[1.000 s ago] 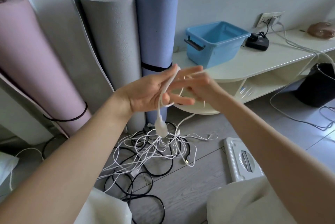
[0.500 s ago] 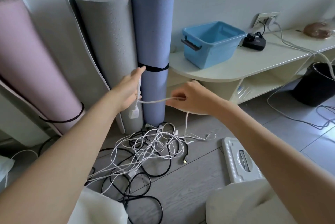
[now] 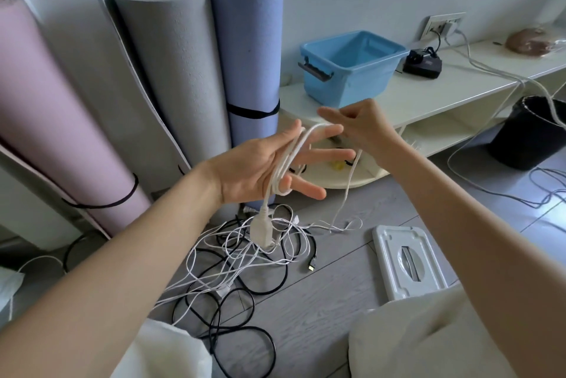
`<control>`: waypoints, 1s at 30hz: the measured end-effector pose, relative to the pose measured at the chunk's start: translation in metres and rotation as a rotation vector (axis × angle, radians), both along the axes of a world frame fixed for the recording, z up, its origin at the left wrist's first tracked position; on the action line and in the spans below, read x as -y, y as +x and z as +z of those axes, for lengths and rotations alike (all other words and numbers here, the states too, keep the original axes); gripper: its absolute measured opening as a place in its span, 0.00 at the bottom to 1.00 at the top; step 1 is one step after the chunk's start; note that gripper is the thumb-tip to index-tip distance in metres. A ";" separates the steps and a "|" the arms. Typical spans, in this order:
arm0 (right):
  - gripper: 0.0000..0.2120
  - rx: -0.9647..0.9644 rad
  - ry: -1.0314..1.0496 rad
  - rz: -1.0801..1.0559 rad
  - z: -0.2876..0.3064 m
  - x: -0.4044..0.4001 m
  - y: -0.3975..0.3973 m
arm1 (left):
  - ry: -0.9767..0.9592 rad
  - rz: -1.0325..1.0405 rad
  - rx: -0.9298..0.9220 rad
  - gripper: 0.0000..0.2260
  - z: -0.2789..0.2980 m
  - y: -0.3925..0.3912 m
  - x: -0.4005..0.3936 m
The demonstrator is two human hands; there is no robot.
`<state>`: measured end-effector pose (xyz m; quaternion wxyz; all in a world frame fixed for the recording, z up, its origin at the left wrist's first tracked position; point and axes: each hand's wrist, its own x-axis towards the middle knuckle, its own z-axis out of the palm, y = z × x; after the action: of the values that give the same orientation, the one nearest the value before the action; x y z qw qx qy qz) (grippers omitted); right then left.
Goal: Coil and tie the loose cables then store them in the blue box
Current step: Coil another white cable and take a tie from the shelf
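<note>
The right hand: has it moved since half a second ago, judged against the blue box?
Yes. The right hand has risen from below the shelf edge to just under the blue box, drawing the white cable across the left hand.

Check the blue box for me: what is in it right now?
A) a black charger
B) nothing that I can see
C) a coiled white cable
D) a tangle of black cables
B: the blue box on the shelf shows only its bare inside, while the white cable is wound over the left hand and pinched by the right hand.
</note>
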<state>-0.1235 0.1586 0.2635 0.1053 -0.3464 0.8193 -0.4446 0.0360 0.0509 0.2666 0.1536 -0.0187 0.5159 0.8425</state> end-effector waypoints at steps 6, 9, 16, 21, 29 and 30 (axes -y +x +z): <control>0.07 -0.038 0.355 0.200 -0.020 0.019 0.046 | 0.263 0.341 -0.145 0.20 0.001 -0.019 -0.002; 0.18 -0.251 0.392 0.331 -0.026 0.022 0.060 | 0.072 0.657 -0.115 0.21 -0.003 -0.027 0.012; 0.23 -0.443 0.324 0.470 -0.018 0.011 0.045 | -0.693 0.826 0.023 0.11 -0.031 -0.012 0.057; 0.24 -0.364 0.142 0.321 0.007 0.000 0.030 | -0.767 0.591 0.203 0.21 -0.046 0.000 0.061; 0.28 -0.388 -0.072 0.042 0.016 -0.008 0.017 | -0.200 0.010 0.197 0.19 -0.018 0.009 0.045; 0.28 -0.402 -0.074 0.011 0.015 -0.008 0.017 | -0.158 -0.021 0.167 0.20 -0.013 0.009 0.041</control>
<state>-0.1064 0.1663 0.2788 -0.0705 -0.4362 0.8051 -0.3957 0.0454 0.0101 0.2531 0.2027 -0.0955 0.5663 0.7932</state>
